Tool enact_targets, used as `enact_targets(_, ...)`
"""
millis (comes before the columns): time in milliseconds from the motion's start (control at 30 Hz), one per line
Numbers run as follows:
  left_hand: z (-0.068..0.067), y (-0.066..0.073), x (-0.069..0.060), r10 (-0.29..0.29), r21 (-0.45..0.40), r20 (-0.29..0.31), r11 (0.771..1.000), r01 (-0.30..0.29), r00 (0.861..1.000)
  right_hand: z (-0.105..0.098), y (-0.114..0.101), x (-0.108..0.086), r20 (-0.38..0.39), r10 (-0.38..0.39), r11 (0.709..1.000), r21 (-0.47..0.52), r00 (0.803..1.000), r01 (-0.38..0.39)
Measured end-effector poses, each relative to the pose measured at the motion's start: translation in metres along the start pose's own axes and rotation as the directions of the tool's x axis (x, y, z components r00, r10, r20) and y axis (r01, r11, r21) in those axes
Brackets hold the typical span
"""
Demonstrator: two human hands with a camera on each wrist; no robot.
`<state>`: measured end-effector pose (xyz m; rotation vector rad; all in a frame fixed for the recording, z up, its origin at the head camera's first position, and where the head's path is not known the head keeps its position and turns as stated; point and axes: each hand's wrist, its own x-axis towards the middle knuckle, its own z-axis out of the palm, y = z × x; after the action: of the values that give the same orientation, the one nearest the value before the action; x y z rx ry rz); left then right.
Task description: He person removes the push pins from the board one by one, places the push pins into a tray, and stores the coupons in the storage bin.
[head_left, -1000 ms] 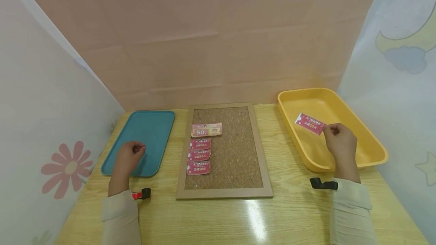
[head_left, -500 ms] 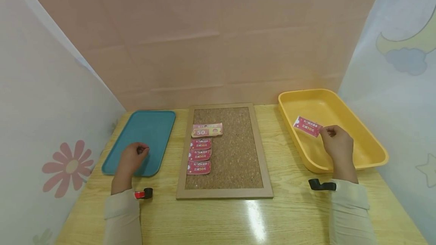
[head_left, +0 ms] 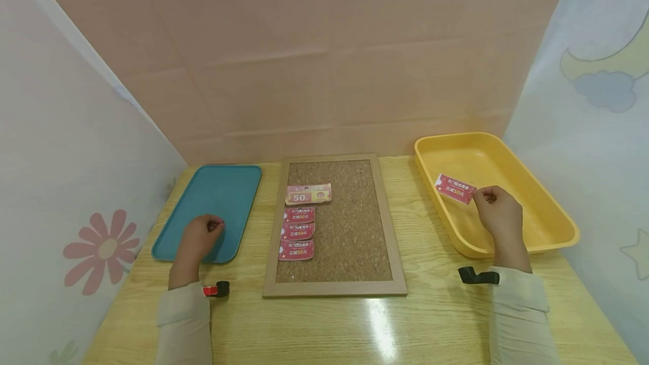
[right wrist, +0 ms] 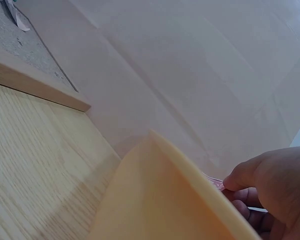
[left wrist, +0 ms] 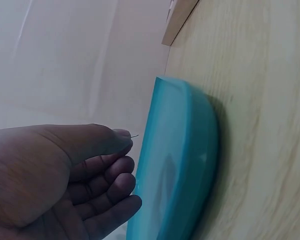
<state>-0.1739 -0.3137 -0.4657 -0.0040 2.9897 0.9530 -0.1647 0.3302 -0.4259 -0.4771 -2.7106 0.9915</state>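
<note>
My left hand [head_left: 196,241] is above the teal tray [head_left: 221,190], with thumb and index finger pinched together. In the left wrist view a thin metal point of a pin [left wrist: 134,136] sticks out from between the fingertips; its head is hidden. Over the yellow tub [head_left: 476,156], my right hand [head_left: 501,216] pinches a red paper coupon [head_left: 454,188] by its right end. In the right wrist view only a sliver of that coupon shows behind the tub's rim. Between the hands lies a wood-framed cork board [head_left: 350,224].
Down the board's left side several coupons are fixed: a pink and yellow one [head_left: 308,194] on top, then red ones [head_left: 298,232] below it. The tub's raised walls [right wrist: 155,185] stand close to the right hand. A cloth-covered backdrop [head_left: 324,72] closes off the back.
The right hand has shifted slightly left with the coupon. My left hand has moved a little to the right over the tray. The board and its coupons stay put.
</note>
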Motion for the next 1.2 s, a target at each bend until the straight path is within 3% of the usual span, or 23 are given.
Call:
enact_targets(667,0.002,-0.002,-0.001,-0.004,-0.013,0.011,1.0,0.004,1.0,0.0,-0.005,-0.004,0.029,-0.012,1.0,0.029,1.0,0.011)
enact_targets(1200,-0.007,0.03,-0.007,0.097,-0.015,-0.071,0.995,-0.099,0.993,-0.005,-0.037,-0.012,-0.03,-0.134,0.989,0.061,0.991,0.136)
